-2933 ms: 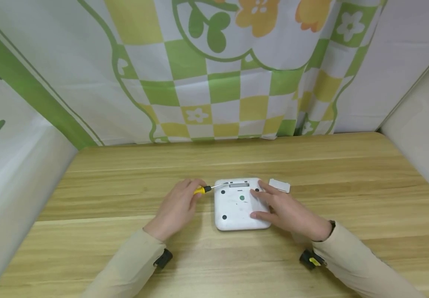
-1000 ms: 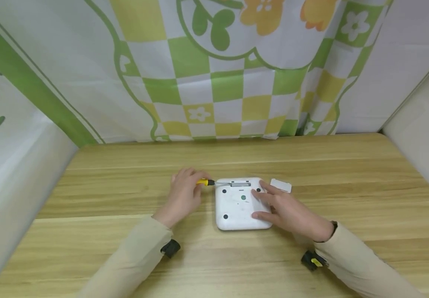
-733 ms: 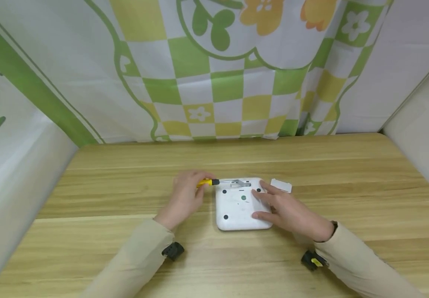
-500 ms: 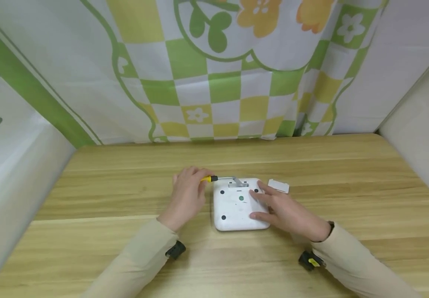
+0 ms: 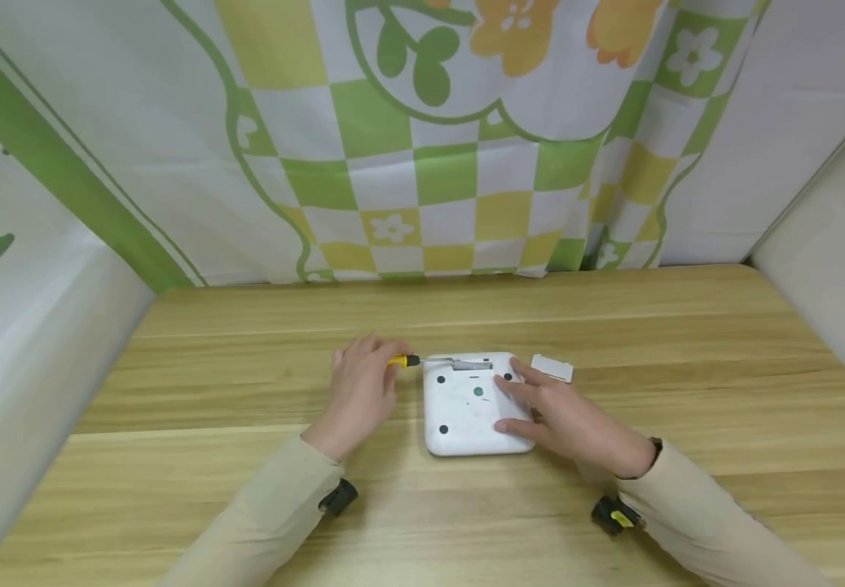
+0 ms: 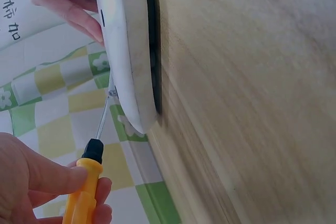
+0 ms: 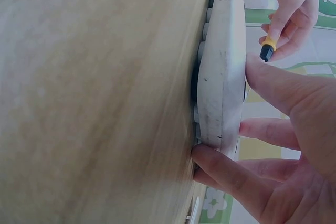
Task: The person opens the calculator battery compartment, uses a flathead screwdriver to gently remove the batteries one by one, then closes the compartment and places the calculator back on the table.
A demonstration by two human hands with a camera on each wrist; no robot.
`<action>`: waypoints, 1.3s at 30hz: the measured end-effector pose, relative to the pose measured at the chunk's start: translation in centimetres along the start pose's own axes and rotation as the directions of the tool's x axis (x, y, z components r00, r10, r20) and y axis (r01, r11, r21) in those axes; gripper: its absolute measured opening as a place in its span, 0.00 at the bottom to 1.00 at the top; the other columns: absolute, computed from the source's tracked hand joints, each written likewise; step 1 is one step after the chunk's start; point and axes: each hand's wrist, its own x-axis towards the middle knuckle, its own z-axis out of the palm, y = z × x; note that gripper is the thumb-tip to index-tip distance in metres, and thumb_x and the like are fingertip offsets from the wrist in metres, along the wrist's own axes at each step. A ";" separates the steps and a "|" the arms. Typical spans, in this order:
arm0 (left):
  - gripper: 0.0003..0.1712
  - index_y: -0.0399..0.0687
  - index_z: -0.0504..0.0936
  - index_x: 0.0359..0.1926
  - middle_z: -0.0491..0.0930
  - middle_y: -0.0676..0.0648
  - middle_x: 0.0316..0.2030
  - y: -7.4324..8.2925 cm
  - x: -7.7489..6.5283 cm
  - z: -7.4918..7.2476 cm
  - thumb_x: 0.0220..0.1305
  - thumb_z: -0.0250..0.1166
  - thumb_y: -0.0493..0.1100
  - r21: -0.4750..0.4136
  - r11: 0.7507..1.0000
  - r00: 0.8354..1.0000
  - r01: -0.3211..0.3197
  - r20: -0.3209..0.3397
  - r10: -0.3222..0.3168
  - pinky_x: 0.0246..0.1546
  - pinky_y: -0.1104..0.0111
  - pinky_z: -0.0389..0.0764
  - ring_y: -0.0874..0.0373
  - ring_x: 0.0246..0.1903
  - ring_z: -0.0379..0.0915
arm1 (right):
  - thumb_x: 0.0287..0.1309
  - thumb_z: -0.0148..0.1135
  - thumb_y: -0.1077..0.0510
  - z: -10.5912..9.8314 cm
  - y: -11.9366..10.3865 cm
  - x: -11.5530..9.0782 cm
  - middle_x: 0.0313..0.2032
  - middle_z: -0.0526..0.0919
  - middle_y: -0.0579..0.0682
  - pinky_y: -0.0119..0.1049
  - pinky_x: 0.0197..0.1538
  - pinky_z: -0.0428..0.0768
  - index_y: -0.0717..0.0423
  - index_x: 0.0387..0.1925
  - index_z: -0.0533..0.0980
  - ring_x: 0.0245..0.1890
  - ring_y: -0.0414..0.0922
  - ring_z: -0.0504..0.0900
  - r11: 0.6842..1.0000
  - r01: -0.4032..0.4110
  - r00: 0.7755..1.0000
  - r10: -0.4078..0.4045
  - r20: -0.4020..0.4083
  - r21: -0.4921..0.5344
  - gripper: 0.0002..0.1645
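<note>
A square white calculator (image 5: 466, 420) lies face down, its keys against the table in the right wrist view. My left hand (image 5: 363, 387) grips the yellow handle of a screwdriver (image 6: 84, 195). Its thin metal shaft reaches from the left to the open battery slot along the back edge. A grey, battery-like piece (image 5: 473, 366) lies in the slot, its left end at the screwdriver tip. My right hand (image 5: 550, 408) steadies the calculator from the right; thumb and a fingertip press on its back, while other fingers touch the far right edge in the right wrist view.
A small white battery cover (image 5: 552, 368) rests on the wooden table (image 5: 246, 326), just beyond my right fingers. A checked green and yellow curtain (image 5: 444, 179) hangs behind the table's back edge. Dark devices are strapped at both sleeves.
The screwdriver drew rightward over the slot and the grey piece tilted up at its tip. Now the screwdriver is back left and the piece lies low in the slot. My right hand stayed put.
</note>
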 end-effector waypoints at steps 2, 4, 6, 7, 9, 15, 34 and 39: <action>0.19 0.45 0.83 0.47 0.80 0.44 0.40 0.0 -0.1 -0.1 0.55 0.61 0.26 0.015 1.000 1.000 0.005 0.015 -0.005 0.42 0.61 0.61 0.48 0.44 0.71 | 0.57 0.66 0.48 0.0 0.0 0.0 0.65 0.63 0.71 0.42 0.49 0.78 0.65 0.62 0.70 0.62 0.61 0.70 1.000 -0.001 1.000 0.001 -0.002 0.000 0.36; 0.19 0.45 0.83 0.47 0.80 0.44 0.39 0.1 -0.3 -0.1 0.54 0.61 0.26 0.030 1.000 1.000 0.004 0.030 -0.005 0.42 0.61 0.61 0.48 0.44 0.71 | 0.57 0.66 0.48 0.0 0.0 0.0 0.65 0.63 0.71 0.43 0.50 0.78 0.65 0.62 0.70 0.62 0.61 0.70 1.000 -0.002 1.000 0.002 -0.003 0.002 0.36; 0.19 0.45 0.83 0.46 0.80 0.44 0.38 0.2 -0.4 -0.2 0.54 0.62 0.26 0.043 0.999 0.999 -0.001 0.043 -0.001 0.41 0.62 0.61 0.48 0.43 0.71 | 0.57 0.66 0.48 0.1 0.0 0.0 0.65 0.62 0.71 0.43 0.51 0.78 0.65 0.62 0.70 0.62 0.61 0.70 1.000 0.000 1.000 0.000 -0.007 0.002 0.37; 0.19 0.45 0.83 0.46 0.80 0.44 0.38 0.3 -0.4 -0.2 0.54 0.62 0.26 0.050 0.999 0.999 -0.005 0.047 0.003 0.41 0.62 0.61 0.48 0.42 0.72 | 0.57 0.66 0.48 0.1 0.0 0.0 0.65 0.62 0.72 0.43 0.51 0.78 0.65 0.62 0.70 0.62 0.61 0.71 1.000 0.003 1.000 -0.003 -0.010 0.001 0.37; 0.18 0.45 0.83 0.46 0.81 0.44 0.38 0.5 -0.4 -0.2 0.54 0.62 0.27 0.058 0.998 0.999 -0.015 0.052 0.012 0.41 0.62 0.62 0.48 0.42 0.72 | 0.56 0.66 0.48 0.1 0.0 0.0 0.65 0.62 0.72 0.43 0.51 0.78 0.65 0.62 0.70 0.62 0.60 0.71 1.000 0.004 1.000 -0.004 -0.014 0.000 0.37; 0.19 0.44 0.83 0.46 0.81 0.44 0.39 1.2 -0.2 -0.1 0.53 0.62 0.26 0.079 0.996 0.998 -0.033 0.058 0.028 0.41 0.62 0.64 0.49 0.42 0.73 | 0.57 0.66 0.48 0.1 0.1 0.0 0.66 0.62 0.71 0.46 0.54 0.78 0.65 0.62 0.70 0.63 0.61 0.70 1.000 0.004 1.000 -0.004 -0.014 0.002 0.37; 0.18 0.44 0.82 0.48 0.77 0.46 0.35 2.5 0.4 2.2 0.56 0.61 0.28 0.034 0.999 0.997 -0.007 0.073 0.005 0.40 0.63 0.61 0.52 0.37 0.68 | 0.58 0.65 0.48 -0.1 0.1 0.0 0.66 0.62 0.71 0.40 0.48 0.79 0.64 0.62 0.70 0.57 0.57 0.76 1.000 -0.004 1.000 0.004 0.000 0.002 0.36; 0.17 0.44 0.81 0.49 0.78 0.46 0.36 2.5 0.5 2.5 0.58 0.60 0.29 0.007 1.000 0.997 0.005 0.075 -0.005 0.40 0.64 0.61 0.52 0.38 0.68 | 0.57 0.66 0.48 0.0 0.0 0.0 0.65 0.63 0.72 0.41 0.47 0.79 0.65 0.61 0.71 0.55 0.56 0.78 1.000 -0.003 1.000 0.003 -0.009 -0.001 0.36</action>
